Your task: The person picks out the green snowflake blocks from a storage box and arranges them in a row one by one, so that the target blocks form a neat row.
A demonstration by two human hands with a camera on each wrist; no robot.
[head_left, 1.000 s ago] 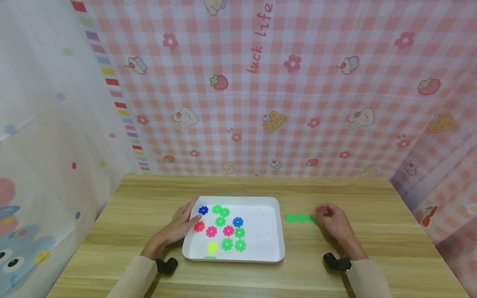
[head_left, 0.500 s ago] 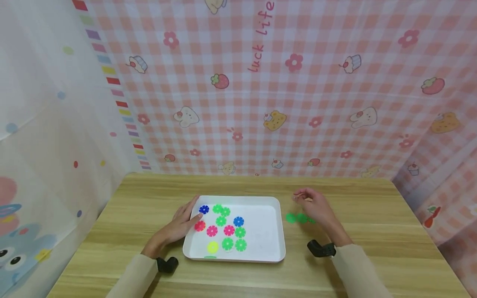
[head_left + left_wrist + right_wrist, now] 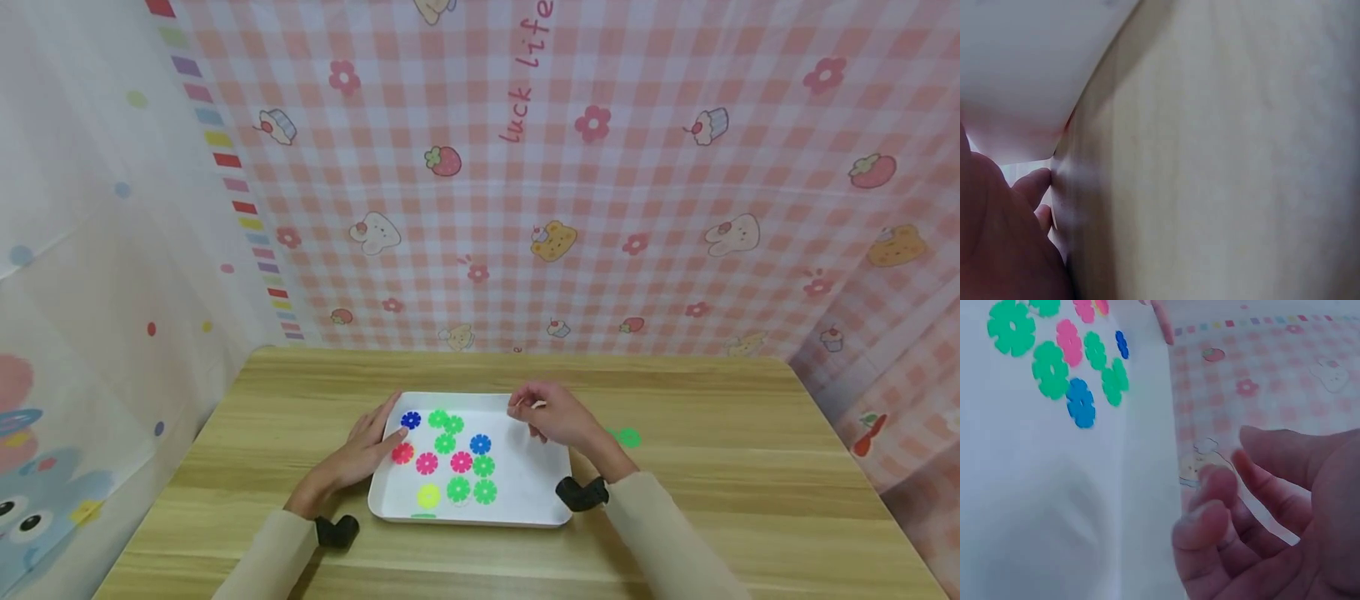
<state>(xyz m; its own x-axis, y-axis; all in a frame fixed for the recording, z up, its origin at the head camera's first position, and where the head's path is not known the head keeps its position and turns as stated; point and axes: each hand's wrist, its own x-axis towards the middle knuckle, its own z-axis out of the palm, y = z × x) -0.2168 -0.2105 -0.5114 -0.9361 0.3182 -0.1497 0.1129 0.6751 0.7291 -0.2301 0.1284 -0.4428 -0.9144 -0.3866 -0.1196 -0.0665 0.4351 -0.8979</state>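
A white tray [image 3: 525,487] holds several flower-shaped plastic discs: blue [image 3: 410,420], green [image 3: 458,489], pink [image 3: 427,463], red [image 3: 402,453] and yellow [image 3: 428,497]. My left hand [image 3: 375,442] rests flat against the tray's left rim, fingers straight; the left wrist view shows it [image 3: 1004,237] beside the tray wall [image 3: 1022,75]. My right hand [image 3: 534,415] hovers over the tray's back right part with loosely curled fingers and nothing in them. In the right wrist view the right hand [image 3: 1229,464] is above bare tray floor [image 3: 1054,519], right of a blue disc [image 3: 1080,403].
A short row of green discs [image 3: 630,437] lies on the wooden table [image 3: 720,467] right of the tray, partly hidden by my right forearm. Patterned cloth walls enclose the table at the back and both sides.
My right hand left the green discs on the table and moved left to above the tray's right part. The left hand stayed on the tray rim.
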